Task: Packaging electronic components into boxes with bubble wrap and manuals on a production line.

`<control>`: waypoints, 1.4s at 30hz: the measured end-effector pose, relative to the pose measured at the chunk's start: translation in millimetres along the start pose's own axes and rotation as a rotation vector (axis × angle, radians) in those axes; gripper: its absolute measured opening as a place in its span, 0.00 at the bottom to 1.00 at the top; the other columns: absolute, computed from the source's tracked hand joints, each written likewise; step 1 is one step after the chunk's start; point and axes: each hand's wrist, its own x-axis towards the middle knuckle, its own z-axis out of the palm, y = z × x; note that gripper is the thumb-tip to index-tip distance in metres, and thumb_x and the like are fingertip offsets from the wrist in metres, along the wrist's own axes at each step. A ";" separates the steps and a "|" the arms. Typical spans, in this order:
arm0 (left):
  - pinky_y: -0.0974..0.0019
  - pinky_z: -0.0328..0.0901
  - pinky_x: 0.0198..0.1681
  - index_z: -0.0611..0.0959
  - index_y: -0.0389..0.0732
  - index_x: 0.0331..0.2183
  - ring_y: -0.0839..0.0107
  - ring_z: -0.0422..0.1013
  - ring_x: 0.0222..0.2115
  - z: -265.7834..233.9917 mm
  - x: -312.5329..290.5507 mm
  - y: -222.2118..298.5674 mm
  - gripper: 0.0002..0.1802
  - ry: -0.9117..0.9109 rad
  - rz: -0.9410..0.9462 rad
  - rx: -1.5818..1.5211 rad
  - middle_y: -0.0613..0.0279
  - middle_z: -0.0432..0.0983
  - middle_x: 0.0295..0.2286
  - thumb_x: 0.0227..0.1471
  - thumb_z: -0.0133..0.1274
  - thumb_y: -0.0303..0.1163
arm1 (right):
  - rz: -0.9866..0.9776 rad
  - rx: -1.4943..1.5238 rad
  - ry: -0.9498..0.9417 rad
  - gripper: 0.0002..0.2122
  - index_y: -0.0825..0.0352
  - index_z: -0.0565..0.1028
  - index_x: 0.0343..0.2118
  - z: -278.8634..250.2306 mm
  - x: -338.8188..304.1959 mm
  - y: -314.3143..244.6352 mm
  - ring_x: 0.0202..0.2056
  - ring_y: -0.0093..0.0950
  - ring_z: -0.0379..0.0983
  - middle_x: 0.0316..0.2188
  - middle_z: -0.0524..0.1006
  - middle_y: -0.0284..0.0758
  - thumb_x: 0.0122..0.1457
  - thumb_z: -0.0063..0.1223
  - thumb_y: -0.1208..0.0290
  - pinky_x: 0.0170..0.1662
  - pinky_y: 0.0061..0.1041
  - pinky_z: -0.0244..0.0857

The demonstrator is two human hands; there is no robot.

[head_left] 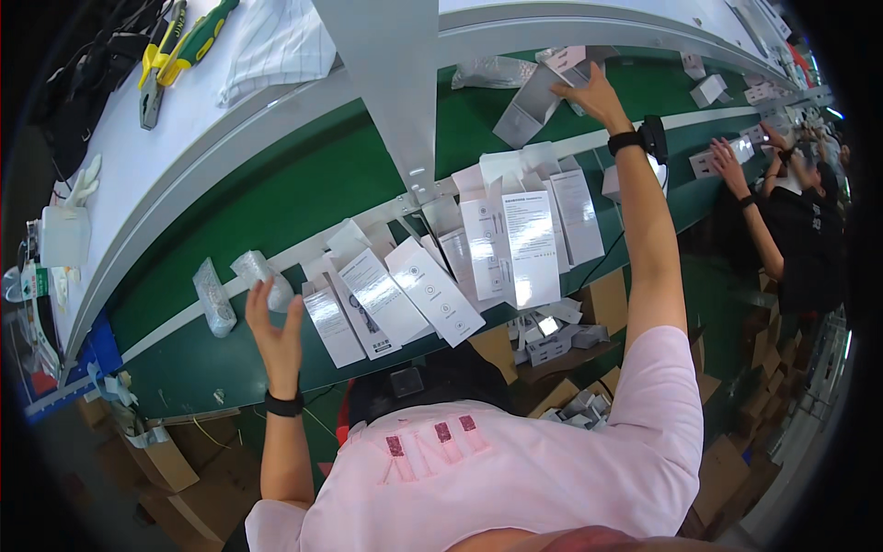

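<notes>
My left hand is raised over the near side of the green bench, thumb and fingers apart. Its fingertips overlap the edge of a bubble-wrapped bundle, and I cannot tell whether they touch. A second bubble-wrapped bundle lies to the left. My right hand stretches to the far side, its thumb and fingers round the edge of a white box. Just below it a silvery-grey box lies tilted. Several white printed cartons lean in a row between my hands, some with raised flaps.
A grey metal post rises between my hands. Pliers and striped cloth lie on the white shelf. Another clear bag lies at the back. At right, a co-worker's hand is at white boxes. Cardboard cartons stand below.
</notes>
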 end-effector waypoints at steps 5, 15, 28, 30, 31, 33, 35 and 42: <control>0.59 0.51 0.59 0.76 0.40 0.50 0.56 0.56 0.57 -18.2 -36.5 6.2 0.25 -0.072 -0.182 0.003 0.49 0.62 0.54 0.50 0.59 0.36 | 0.198 0.108 -0.125 0.28 0.77 0.76 0.37 22.8 26.0 13.3 0.34 0.40 0.77 0.33 0.78 0.51 0.43 0.61 0.52 0.40 0.33 0.71; 0.59 0.51 0.59 0.72 0.37 0.52 0.55 0.59 0.56 -36.4 -53.5 26.3 0.30 0.066 -0.005 -0.200 0.49 0.65 0.53 0.46 0.61 0.30 | 0.453 0.603 0.311 0.12 0.72 0.77 0.28 -93.9 -49.4 11.0 0.16 0.25 0.72 0.21 0.76 0.35 0.51 0.61 0.67 0.18 0.22 0.66; 0.26 0.44 0.55 0.61 0.57 0.60 0.37 0.45 0.60 -36.7 -73.2 142.9 0.62 -0.129 0.920 -0.505 0.44 0.49 0.59 0.19 0.71 0.50 | -0.098 0.584 0.155 0.15 0.80 0.72 0.44 -292.0 -303.1 -253.3 0.39 0.29 0.75 0.41 0.76 0.43 0.55 0.53 0.77 0.44 0.25 0.69; 0.26 0.45 0.55 0.61 0.56 0.60 0.36 0.45 0.60 -47.0 -81.9 107.6 0.61 -0.126 0.827 -0.411 0.42 0.47 0.60 0.21 0.71 0.50 | -0.033 0.605 0.020 0.11 0.80 0.74 0.38 -258.4 -317.7 -307.2 0.37 0.28 0.74 0.38 0.77 0.40 0.53 0.55 0.79 0.44 0.26 0.68; 0.26 0.45 0.55 0.61 0.56 0.61 0.35 0.43 0.60 -53.6 -85.5 81.7 0.60 -0.139 0.751 -0.379 0.41 0.44 0.61 0.23 0.70 0.51 | -0.011 0.578 -0.181 0.09 0.80 0.75 0.34 -244.8 -321.6 -345.7 0.32 0.26 0.74 0.32 0.78 0.37 0.54 0.55 0.78 0.38 0.24 0.67; 0.26 0.42 0.56 0.60 0.51 0.61 0.35 0.42 0.61 -64.9 -96.9 29.9 0.59 -0.060 0.634 -0.353 0.41 0.44 0.61 0.27 0.68 0.51 | 0.096 0.709 -0.450 0.08 0.74 0.78 0.32 -215.0 -330.9 -412.7 0.20 0.14 0.64 0.21 0.74 0.28 0.51 0.62 0.76 0.21 0.15 0.55; 0.25 0.40 0.56 0.61 0.41 0.59 0.36 0.40 0.62 -75.4 -109.5 -23.7 0.57 0.022 0.532 -0.294 0.42 0.45 0.61 0.29 0.67 0.51 | -0.050 0.636 -0.609 0.09 0.74 0.78 0.30 -163.8 -344.8 -441.9 0.18 0.15 0.65 0.17 0.74 0.30 0.52 0.61 0.71 0.20 0.18 0.57; 0.61 0.68 0.45 0.65 0.33 0.52 0.62 0.74 0.41 -151.7 -102.6 -153.4 0.46 -0.222 -0.082 -0.661 0.49 0.74 0.42 0.32 0.69 0.34 | -0.233 -0.118 -0.648 0.33 0.76 0.75 0.20 -56.4 -331.8 -500.4 0.20 0.38 0.72 0.17 0.74 0.45 0.48 0.55 0.38 0.25 0.32 0.65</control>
